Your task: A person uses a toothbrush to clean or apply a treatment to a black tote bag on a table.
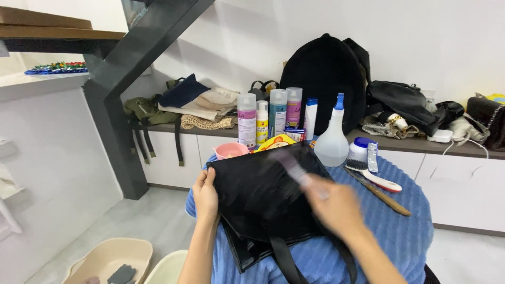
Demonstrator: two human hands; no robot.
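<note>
Black bag: flat on blue ribbed cloth over the table, centre of view; straps hang off the near edge toward the person.
Far left floor: beige tub with a grey rag inside, a second pale tub just beside it.
Left hand: clamped on the bag's left edge, thumb on top, fingers curled under, pinning it down.
Pink bowl: behind the bag's top left corner, touching or nearly so.
Back ledge left: folded clothes and olive bag, woven pouch beside them.
Bottles: row of spray cans and tubes standing upright behind the bag, near the table's far edge.
Brush: small, pale bristles, blurred with motion, over the bag's upper right area; contact with the bag cannot be told.
Right hand: closed around the brush handle, blurred, above the bag's right side.
Spray bottle: clear with blue nozzle, upright, just past the bag's top right corner.
White scrub brush: lying on the cloth right of the bag, wooden-handled tool just beside it.
Black backpack: upright on the ledge against the wall.
Far right ledge: dark handbags piled, white cable trailing.
</note>
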